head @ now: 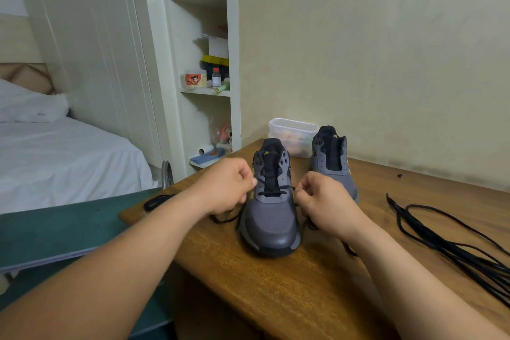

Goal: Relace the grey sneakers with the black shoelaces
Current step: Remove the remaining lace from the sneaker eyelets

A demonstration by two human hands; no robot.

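Observation:
Two grey sneakers stand on the wooden table [276, 292], toes toward me. The near sneaker [271, 218] has a black shoelace [276, 193] threaded across its lowest eyelets. My left hand [229, 188] is curled at the sneaker's left side, pinching one lace end. My right hand [325, 204] is curled at its right side and pinches the other lace end. Loose lace trails under both hands. The second sneaker [331, 163] stands behind to the right, with no lace in its eyelets.
A bundle of black laces [447, 240] lies on the table at the right. Another dark lace [157, 201] lies at the table's left corner. A clear plastic box [292, 135] stands behind the sneakers by the wall. A green board [60, 232], a bed and shelves are to the left.

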